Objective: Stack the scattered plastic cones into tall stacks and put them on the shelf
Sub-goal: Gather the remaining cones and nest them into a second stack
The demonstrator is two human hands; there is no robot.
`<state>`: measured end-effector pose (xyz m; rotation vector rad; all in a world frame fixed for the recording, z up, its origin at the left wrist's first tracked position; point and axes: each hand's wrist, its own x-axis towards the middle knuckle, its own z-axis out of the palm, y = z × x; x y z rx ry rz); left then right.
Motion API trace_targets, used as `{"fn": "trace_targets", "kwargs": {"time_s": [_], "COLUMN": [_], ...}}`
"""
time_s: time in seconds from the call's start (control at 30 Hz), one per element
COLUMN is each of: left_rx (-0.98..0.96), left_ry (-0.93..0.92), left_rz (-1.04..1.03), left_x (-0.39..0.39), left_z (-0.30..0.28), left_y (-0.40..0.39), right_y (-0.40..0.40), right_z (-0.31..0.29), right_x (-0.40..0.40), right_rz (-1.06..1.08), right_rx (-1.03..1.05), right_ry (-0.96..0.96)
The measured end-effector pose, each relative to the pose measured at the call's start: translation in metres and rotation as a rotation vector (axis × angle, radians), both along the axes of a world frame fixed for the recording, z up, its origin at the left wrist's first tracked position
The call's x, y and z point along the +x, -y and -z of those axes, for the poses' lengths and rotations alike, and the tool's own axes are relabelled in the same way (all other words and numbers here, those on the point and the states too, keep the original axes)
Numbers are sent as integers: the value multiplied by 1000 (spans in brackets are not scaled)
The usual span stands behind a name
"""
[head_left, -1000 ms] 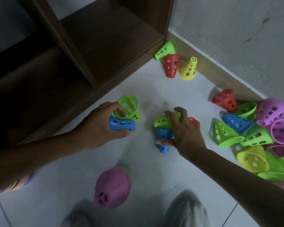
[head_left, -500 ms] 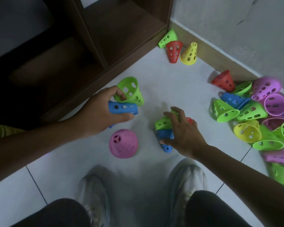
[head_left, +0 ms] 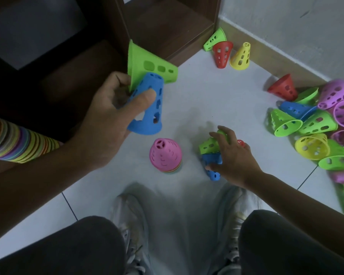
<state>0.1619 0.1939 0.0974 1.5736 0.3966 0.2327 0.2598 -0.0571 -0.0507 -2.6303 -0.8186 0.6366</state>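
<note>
My left hand (head_left: 109,114) is raised above the floor and grips a blue cone (head_left: 149,108) and a green cone (head_left: 147,64) together. My right hand (head_left: 232,155) rests low on the floor, its fingers closed over a green cone (head_left: 208,144), a blue cone (head_left: 212,165) and a red cone (head_left: 240,142) that is mostly hidden. A short stack topped by a pink cone (head_left: 164,153) stands upright between my hands. A long multicoloured stack (head_left: 18,143) lies at the left edge. The dark wooden shelf (head_left: 167,26) fills the upper left.
A pile of green, yellow, pink, blue and red cones (head_left: 314,126) lies against the wall at right. Three cones, green (head_left: 214,39), red (head_left: 221,53) and yellow (head_left: 240,57), sit by the shelf's corner. My knees and shoes (head_left: 131,225) are at the bottom.
My left hand has lifted its blue and green cones up and toward the camera, turning them. The right hand stays on its cones. The view has tilted down, showing my legs.
</note>
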Motion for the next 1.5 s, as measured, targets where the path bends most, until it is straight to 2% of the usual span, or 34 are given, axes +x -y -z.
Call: {"fn": "trace_targets", "kwargs": {"time_s": [0.07,0.2,0.33,0.43,0.57,0.77,0.8,0.93,1.03,1.17,1.33,1.5], "left_rx": [12,159,83,121,153,246,205,-186,-88,1,-149,-247], "left_ry": [-1,22,12,-25,29,-37,-22,-50,-238,-304,-361,-533], "left_rz": [18,50,61,112,7,-6,3,-88,-149,-126,-5,29], "left_x": [-7,-20,-30,-40,-39,-41,-42,-44,-42,-31,-19,-10], "left_z": [3,21,40,45,38,21,18,11,2,0,-6,11], "left_y": [10,24,22,18,6,-4,-5,-7,-4,3,8,5], "right_y": [0,-1,-1,-1,-1,-3,-3,-4,-6,-7,-7,-7], "right_z": [0,0,0,0,-2,-4,-4,-1,3,8,9,10], "right_x": [0,0,1,1,0,-1,-2,-6,-8,-8,-9,-9], "right_rz": [3,1,-2,-7,-10,-14,-14,-54,-60,-66,-87,-91], "right_rx": [1,-9,-15,-19,-22,-36,-44,-97,-121,-136,-153,-154], "right_ry": [-2,-5,-3,2,2,9,14,103,153,210,241,254]}}
